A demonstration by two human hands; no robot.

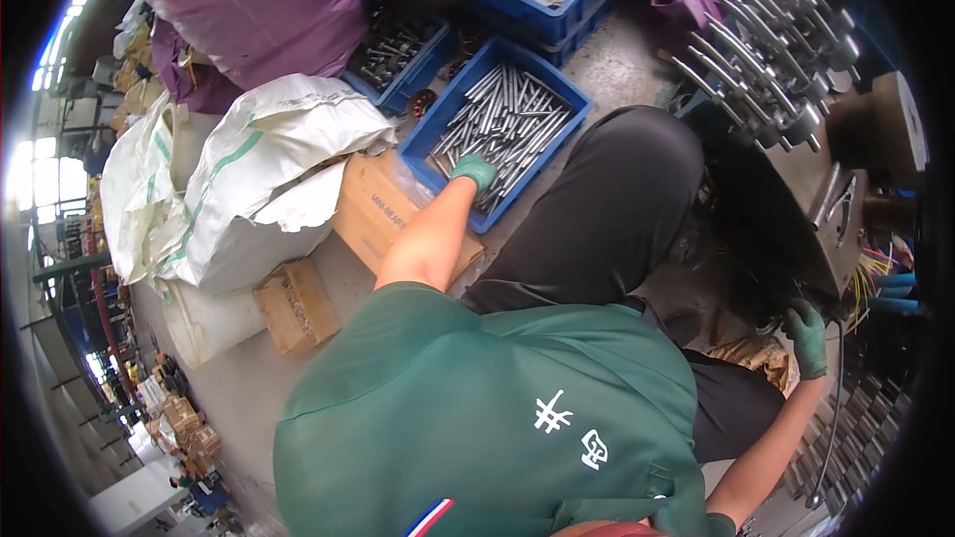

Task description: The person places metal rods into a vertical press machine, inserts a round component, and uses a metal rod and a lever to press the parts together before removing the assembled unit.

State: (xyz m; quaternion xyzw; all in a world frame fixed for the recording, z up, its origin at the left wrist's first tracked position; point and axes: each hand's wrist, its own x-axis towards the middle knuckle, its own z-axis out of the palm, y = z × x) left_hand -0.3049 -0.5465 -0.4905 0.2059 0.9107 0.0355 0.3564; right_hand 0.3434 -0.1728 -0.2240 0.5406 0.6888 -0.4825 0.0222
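My left hand (475,171), in a green glove, reaches into a blue plastic bin (582,99) filled with loose shiny metal rods (512,114). It touches the rods at the near left side of the pile. Its fingers point down among them, so I cannot see whether they grip any. Far to the right, my right hand (807,336), also in a green glove, is bent closed beside the dark underside of a machine (786,259). What it holds, if anything, is too dark to make out. A thin black cable (838,388) hangs just beside that hand.
A cardboard box (373,204) lies against the bin, below my left forearm. White woven sacks (269,154) and a purple sack (254,10) stand to the left. More blue bins (567,15) sit beyond. Upright metal rods (766,50) jut out at upper right, near my knee (637,154).
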